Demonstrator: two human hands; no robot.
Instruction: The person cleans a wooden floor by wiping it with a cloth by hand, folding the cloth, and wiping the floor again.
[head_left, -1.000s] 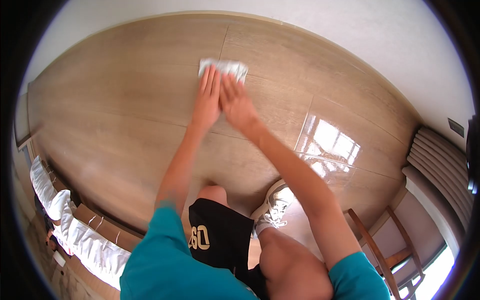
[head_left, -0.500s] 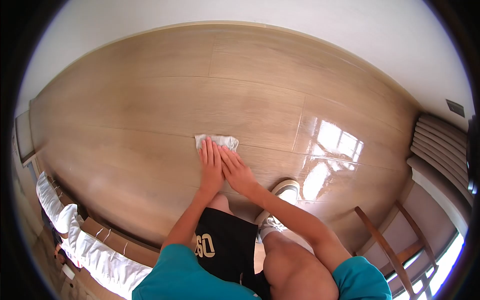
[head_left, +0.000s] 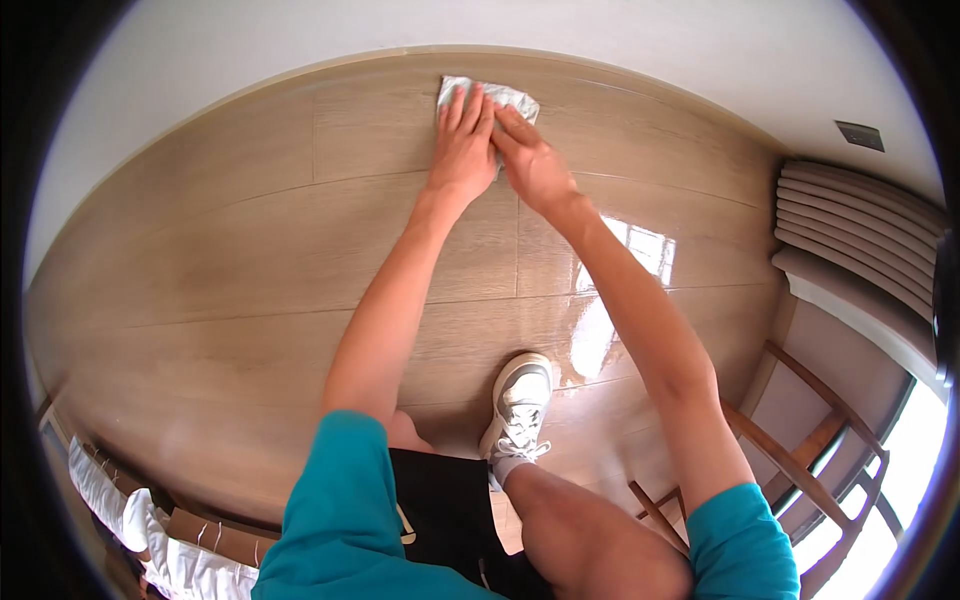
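Observation:
My left hand lies flat, fingers stretched out, on a pale, crumpled cloth against the wood-look floor. Beside it, touching it at the fingertips, my right hand also presses on the cloth with extended fingers. The cloth spreads out past the fingertips at the far side, close to the wall's base; part of it is hidden beneath both hands.
A white wall with a baseboard borders the floor ahead. On the right are a folded grey-brown curtain, a wall socket and a wooden chair. White cushions lie at lower left. My shoe stands below.
Both hands have slid forward with the cloth, from mid-floor to near the wall. My arms are now stretched out, and the view has shifted.

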